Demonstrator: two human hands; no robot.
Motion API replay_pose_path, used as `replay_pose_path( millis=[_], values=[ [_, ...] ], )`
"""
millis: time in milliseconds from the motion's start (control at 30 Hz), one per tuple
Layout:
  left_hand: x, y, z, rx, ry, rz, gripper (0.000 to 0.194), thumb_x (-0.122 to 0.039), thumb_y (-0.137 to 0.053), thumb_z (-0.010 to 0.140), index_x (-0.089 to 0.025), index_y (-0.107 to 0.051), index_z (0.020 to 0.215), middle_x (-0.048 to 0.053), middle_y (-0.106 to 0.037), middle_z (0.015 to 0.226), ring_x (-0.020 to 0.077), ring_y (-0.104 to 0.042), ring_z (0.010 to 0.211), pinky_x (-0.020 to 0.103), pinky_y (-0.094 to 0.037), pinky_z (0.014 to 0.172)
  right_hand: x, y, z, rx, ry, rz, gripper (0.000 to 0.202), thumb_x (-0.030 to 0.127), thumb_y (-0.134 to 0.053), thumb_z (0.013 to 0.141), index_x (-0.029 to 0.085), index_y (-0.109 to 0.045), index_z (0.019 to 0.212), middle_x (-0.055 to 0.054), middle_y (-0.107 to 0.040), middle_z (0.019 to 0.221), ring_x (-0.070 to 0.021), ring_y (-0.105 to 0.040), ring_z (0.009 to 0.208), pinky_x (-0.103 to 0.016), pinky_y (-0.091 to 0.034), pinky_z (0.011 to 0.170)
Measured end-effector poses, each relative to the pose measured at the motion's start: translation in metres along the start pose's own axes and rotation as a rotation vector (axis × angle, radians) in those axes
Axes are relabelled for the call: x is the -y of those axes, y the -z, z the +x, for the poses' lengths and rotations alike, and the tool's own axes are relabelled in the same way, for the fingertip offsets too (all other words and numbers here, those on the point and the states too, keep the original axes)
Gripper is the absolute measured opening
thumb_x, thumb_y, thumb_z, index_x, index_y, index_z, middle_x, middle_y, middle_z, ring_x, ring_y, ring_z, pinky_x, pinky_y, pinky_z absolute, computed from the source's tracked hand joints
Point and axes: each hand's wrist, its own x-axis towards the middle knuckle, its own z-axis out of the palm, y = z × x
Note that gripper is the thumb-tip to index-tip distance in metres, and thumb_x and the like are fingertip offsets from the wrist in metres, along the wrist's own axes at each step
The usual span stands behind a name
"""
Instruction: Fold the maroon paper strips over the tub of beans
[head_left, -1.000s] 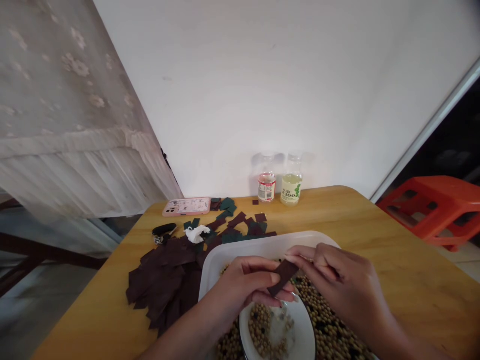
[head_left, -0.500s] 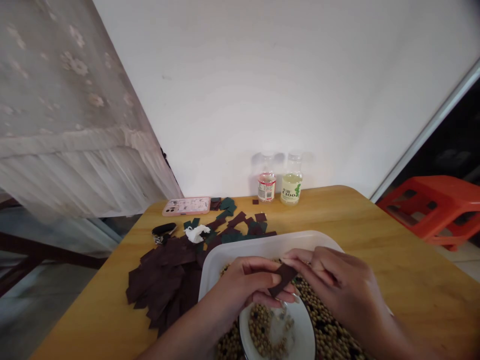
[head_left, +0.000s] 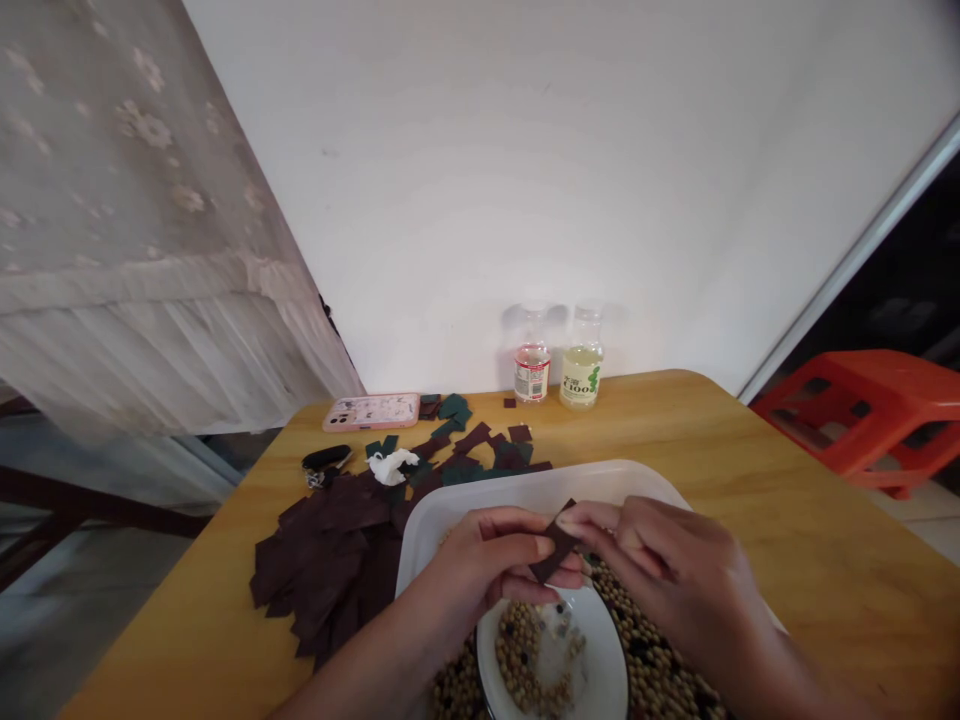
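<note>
A small dark brown fabric piece (head_left: pixel 553 550) is held between both hands above a white bowl (head_left: pixel 611 650). My left hand (head_left: pixel 502 555) pinches it from the left with thumb and fingers. At its upper right edge, my right hand (head_left: pixel 660 550) grips it with thumb and forefinger. Tan and dark beads (head_left: pixel 521 650) lie inside the bowl along with some clear ones. The bowl sits in a white plastic tub (head_left: pixel 420 530) holding many more tan and black beads (head_left: pixel 660 660).
Left of the tub spreads a heap of brown fabric pieces (head_left: pixel 330 560), with green pieces (head_left: pixel 454 410) behind. A crumpled tissue (head_left: pixel 391 466), black key fob (head_left: pixel 327 458), pink phone (head_left: pixel 371 411) and two bottles (head_left: pixel 581 370) stand or lie farther back. An orange stool (head_left: pixel 870 410) is at right.
The brown fabric piece has turned to a steeper, narrower angle between my fingers. My right fingertips have shifted slightly onto its upper end. The whole view has drifted slightly.
</note>
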Motion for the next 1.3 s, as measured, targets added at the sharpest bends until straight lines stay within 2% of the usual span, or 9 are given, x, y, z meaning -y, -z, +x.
replay_pose_path(
  millis=[67, 167, 300, 433, 533, 667, 1033, 1133, 1300],
  values=[
    [-0.0003, -0.0001, 0.0002, -0.012, 0.011, -0.019, 0.017, -0.020, -0.068, 0.068, -0.012, -0.067, 0.082, 0.010, -0.071, 0.079, 0.0168, -0.068, 0.071, 0.016, -0.052, 0.056, -0.0004, 0.0002, -0.0004, -0.031, -0.021, 0.003, 0.039, 0.013, -0.055, 0.082, 0.022, -0.026, 0.057, 0.005, -0.049, 0.049, -0.0113, -0.062, 0.055, -0.017, -0.042, 0.047],
    [0.0000, -0.0004, 0.0002, -0.009, 0.017, -0.026, 0.018, -0.019, -0.069, 0.066, -0.012, -0.066, 0.082, 0.010, -0.071, 0.079, 0.0179, -0.068, 0.072, 0.017, -0.052, 0.057, -0.0003, 0.0001, -0.0003, 0.023, 0.019, -0.017, 0.037, 0.013, -0.055, 0.082, 0.021, -0.028, 0.057, 0.007, -0.047, 0.049, -0.0087, -0.056, 0.046, -0.018, -0.040, 0.045],
    [0.0001, -0.0006, -0.0001, -0.013, 0.025, -0.042, 0.017, -0.020, -0.069, 0.066, -0.013, -0.066, 0.082, 0.010, -0.071, 0.078, 0.0171, -0.068, 0.071, 0.017, -0.052, 0.057, 0.0006, 0.0001, 0.0012, -0.029, -0.028, -0.019, 0.039, 0.015, -0.055, 0.083, 0.021, -0.026, 0.057, 0.005, -0.050, 0.049, -0.0105, -0.060, 0.052, -0.017, -0.041, 0.046],
    [-0.0004, -0.0011, -0.0005, -0.008, 0.022, -0.053, 0.015, -0.019, -0.070, 0.065, -0.012, -0.066, 0.078, 0.009, -0.071, 0.075, 0.0162, -0.068, 0.068, 0.017, -0.052, 0.057, 0.0018, 0.0008, 0.0018, 0.021, 0.027, -0.040, 0.038, 0.014, -0.053, 0.083, 0.021, -0.028, 0.056, 0.006, -0.048, 0.047, -0.0085, -0.056, 0.045, -0.017, -0.042, 0.046],
    [-0.0006, -0.0015, -0.0011, -0.014, 0.004, -0.047, 0.015, -0.020, -0.069, 0.066, -0.013, -0.066, 0.079, 0.009, -0.071, 0.078, 0.0161, -0.068, 0.070, 0.017, -0.051, 0.057, 0.0016, 0.0014, 0.0009, -0.001, -0.033, -0.050, 0.039, 0.017, -0.054, 0.084, 0.022, -0.027, 0.056, 0.005, -0.050, 0.049, -0.0104, -0.060, 0.052, -0.017, -0.042, 0.046],
    [-0.0011, -0.0018, -0.0017, -0.028, -0.006, -0.032, 0.017, -0.021, -0.070, 0.065, -0.011, -0.066, 0.079, 0.009, -0.071, 0.076, 0.0162, -0.068, 0.069, 0.017, -0.051, 0.058, 0.0018, 0.0012, 0.0008, 0.033, 0.032, -0.034, 0.038, 0.014, -0.053, 0.084, 0.021, -0.028, 0.057, 0.006, -0.049, 0.049, -0.0077, -0.055, 0.045, -0.017, -0.042, 0.047],
    [-0.0009, -0.0012, -0.0018, -0.025, -0.013, -0.038, 0.017, -0.021, -0.069, 0.067, -0.012, -0.066, 0.081, 0.010, -0.071, 0.080, 0.0170, -0.068, 0.072, 0.017, -0.051, 0.058, 0.0006, 0.0019, 0.0008, 0.004, -0.026, -0.021, 0.040, 0.014, -0.054, 0.083, 0.022, -0.025, 0.057, 0.003, -0.056, 0.053, -0.0118, -0.062, 0.055, -0.018, -0.043, 0.046],
    [-0.0007, -0.0011, -0.0019, -0.039, -0.009, -0.044, 0.016, -0.020, -0.069, 0.066, -0.011, -0.065, 0.079, 0.010, -0.071, 0.076, 0.0168, -0.068, 0.069, 0.018, -0.051, 0.057, 0.0003, 0.0017, 0.0001, 0.057, 0.021, -0.031, 0.039, 0.014, -0.054, 0.084, 0.022, -0.026, 0.058, 0.005, -0.051, 0.050, -0.0098, -0.057, 0.047, -0.019, -0.042, 0.045],
    [-0.0007, 0.0003, -0.0009, -0.041, -0.014, -0.060, 0.019, -0.019, -0.070, 0.065, -0.011, -0.064, 0.081, 0.009, -0.071, 0.076, 0.0180, -0.068, 0.070, 0.018, -0.051, 0.056, 0.0005, 0.0016, -0.0008, 0.008, 0.007, -0.002, 0.040, 0.013, -0.055, 0.083, 0.021, -0.024, 0.057, 0.006, -0.048, 0.049, -0.0092, -0.059, 0.050, -0.017, -0.041, 0.046]
  ],
)
